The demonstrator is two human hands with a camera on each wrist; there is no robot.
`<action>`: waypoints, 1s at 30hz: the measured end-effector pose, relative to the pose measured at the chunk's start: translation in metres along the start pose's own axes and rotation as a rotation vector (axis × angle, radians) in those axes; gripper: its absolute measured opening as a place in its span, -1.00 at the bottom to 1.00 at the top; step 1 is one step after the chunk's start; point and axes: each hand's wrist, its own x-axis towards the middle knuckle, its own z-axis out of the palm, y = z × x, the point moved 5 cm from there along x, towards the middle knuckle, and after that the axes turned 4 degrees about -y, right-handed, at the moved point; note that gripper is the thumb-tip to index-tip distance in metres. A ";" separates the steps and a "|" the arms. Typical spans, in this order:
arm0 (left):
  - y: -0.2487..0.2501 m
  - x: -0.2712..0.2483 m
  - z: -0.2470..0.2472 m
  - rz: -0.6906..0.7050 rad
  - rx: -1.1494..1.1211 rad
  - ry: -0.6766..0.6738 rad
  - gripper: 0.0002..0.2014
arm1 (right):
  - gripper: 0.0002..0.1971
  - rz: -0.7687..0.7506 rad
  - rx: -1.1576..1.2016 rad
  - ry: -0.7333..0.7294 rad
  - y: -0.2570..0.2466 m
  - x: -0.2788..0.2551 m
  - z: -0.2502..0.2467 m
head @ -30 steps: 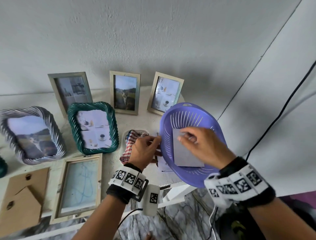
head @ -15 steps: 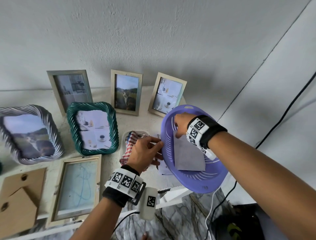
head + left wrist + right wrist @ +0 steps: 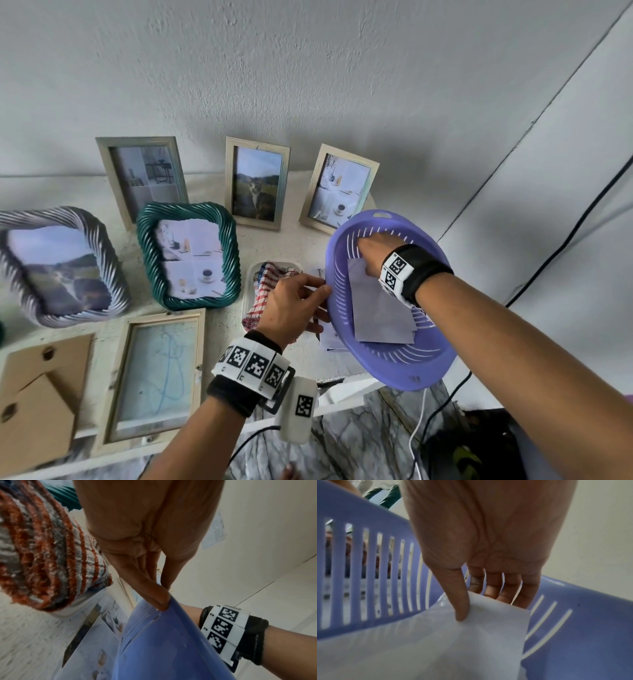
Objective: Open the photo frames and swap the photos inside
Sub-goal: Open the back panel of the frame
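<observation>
At right of centre in the head view, the tilted basket [image 3: 394, 373] is pinched at its rim by the left hand [image 3: 291, 308] while the sheet [image 3: 380, 318] inside is pinched by the right hand [image 3: 373, 248], so it could be creased, or the basket dropped.

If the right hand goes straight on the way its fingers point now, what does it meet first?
Probably the slotted far wall of the purple basket. The right hand pinches the top edge of the white sheet, fingers aimed at that wall. Beyond it stands the framed coffee-cup photo, but depth is unclear.
</observation>
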 end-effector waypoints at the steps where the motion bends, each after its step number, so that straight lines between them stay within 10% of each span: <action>1: 0.000 0.000 0.000 -0.001 0.001 -0.001 -0.82 | -0.80 0.008 0.008 0.003 0.001 0.000 -0.001; 15: 0.030 -0.018 -0.028 0.310 0.247 0.179 -0.72 | -0.70 -0.056 0.388 0.359 0.022 -0.109 -0.128; 19: 0.058 -0.046 -0.049 0.389 0.160 0.108 -0.56 | -0.76 -0.215 0.569 0.496 -0.017 -0.146 -0.158; 30: 0.018 -0.141 -0.188 0.340 -0.104 0.311 -0.96 | -0.61 -0.421 0.977 0.636 -0.161 -0.133 -0.133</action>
